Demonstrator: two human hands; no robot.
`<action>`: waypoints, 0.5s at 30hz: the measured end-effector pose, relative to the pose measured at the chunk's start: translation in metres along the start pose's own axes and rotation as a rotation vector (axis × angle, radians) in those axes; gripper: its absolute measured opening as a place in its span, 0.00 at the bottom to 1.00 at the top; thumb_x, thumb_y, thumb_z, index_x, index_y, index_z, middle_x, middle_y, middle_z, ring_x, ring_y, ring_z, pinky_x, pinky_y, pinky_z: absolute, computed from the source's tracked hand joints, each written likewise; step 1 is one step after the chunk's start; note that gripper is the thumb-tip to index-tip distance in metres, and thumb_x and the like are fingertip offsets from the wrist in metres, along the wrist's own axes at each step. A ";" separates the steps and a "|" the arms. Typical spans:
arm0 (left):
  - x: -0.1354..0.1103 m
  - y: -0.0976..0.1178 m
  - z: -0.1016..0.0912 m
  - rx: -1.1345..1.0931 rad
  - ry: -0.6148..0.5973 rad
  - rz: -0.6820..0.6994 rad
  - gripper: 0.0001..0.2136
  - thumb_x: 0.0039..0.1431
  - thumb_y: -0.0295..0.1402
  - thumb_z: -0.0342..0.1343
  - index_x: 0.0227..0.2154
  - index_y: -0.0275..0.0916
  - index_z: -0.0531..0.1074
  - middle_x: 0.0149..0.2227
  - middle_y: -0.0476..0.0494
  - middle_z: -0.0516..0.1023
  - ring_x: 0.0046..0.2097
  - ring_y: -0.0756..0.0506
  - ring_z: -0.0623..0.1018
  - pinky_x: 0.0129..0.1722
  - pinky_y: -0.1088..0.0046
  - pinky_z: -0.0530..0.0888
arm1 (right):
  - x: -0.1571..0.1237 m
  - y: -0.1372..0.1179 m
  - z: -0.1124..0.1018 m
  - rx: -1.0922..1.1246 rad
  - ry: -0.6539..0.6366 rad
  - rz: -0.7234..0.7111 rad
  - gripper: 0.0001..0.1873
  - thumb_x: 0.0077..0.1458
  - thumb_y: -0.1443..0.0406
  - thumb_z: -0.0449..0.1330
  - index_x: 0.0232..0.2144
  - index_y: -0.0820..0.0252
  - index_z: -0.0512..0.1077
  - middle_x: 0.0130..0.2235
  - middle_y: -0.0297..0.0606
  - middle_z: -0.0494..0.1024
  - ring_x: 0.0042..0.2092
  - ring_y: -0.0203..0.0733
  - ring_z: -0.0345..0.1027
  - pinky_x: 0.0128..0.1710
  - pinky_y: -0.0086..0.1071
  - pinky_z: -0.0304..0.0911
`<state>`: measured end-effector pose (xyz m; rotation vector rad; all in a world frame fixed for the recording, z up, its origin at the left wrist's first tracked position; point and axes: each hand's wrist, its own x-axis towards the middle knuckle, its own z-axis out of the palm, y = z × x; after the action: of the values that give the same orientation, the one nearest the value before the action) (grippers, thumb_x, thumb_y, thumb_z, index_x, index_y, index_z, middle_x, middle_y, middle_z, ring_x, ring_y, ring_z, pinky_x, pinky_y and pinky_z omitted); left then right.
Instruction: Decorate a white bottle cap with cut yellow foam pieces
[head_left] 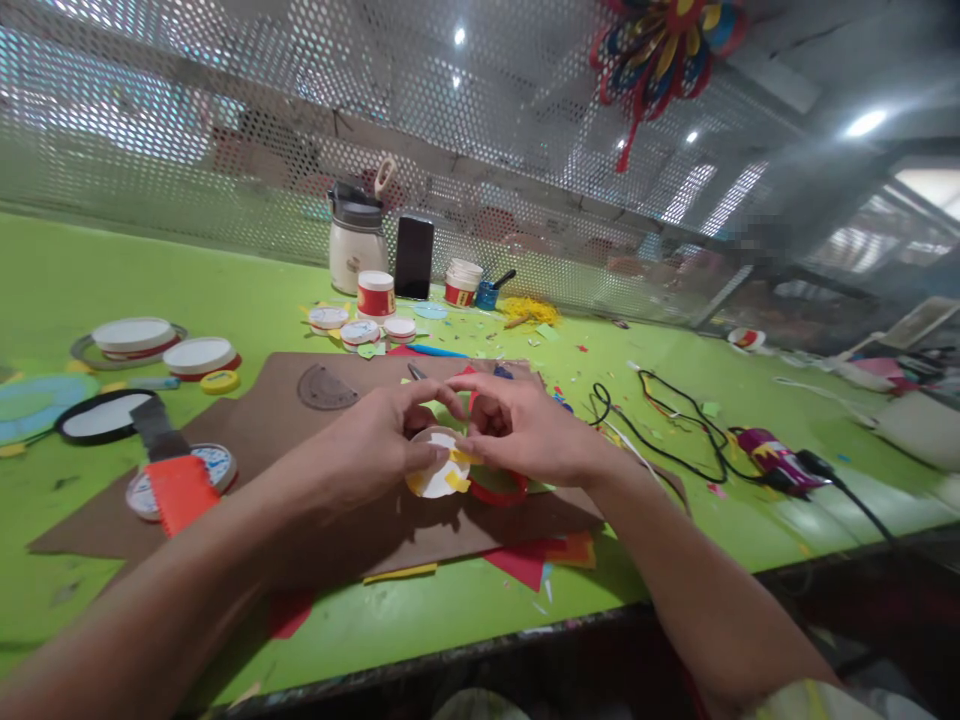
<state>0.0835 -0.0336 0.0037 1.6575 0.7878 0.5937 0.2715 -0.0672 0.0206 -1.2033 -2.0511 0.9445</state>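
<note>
My left hand (390,430) grips a small white disc (435,485) with its thumb flat on the face. Yellow paper pieces (456,482) sit on the disc's right part and stick out past its rim. From the other side my right hand (517,425) is closed, thumb and fingers pinching the disc's right edge beside the yellow pieces. Both hands are just above a brown board (375,530). Under my right hand lies a red ring (501,495), partly hidden by it. Behind my left fingers shows the tip of a pointed grey tool (416,372).
A brown half-round protractor (328,387) lies on the board. An orange-handled scraper (180,490) rests across a round lid at left. Jars, a dark phone (414,258) and a jug (358,240) stand at the back. Black cords (675,450) and a purple device (780,462) lie right.
</note>
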 end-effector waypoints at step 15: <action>-0.002 0.006 -0.008 -0.334 0.396 -0.101 0.21 0.37 0.28 0.69 0.37 0.37 0.70 0.25 0.52 0.76 0.27 0.48 0.76 0.28 0.73 0.71 | 0.011 0.039 -0.043 -0.023 0.329 0.152 0.08 0.47 0.65 0.62 0.31 0.62 0.77 0.30 0.36 0.77 0.29 0.35 0.66 0.30 0.30 0.63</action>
<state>0.0768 -0.0307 0.0111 1.2020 0.9898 0.9437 0.3186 -0.0312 0.0161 -1.4381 -1.7349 0.7341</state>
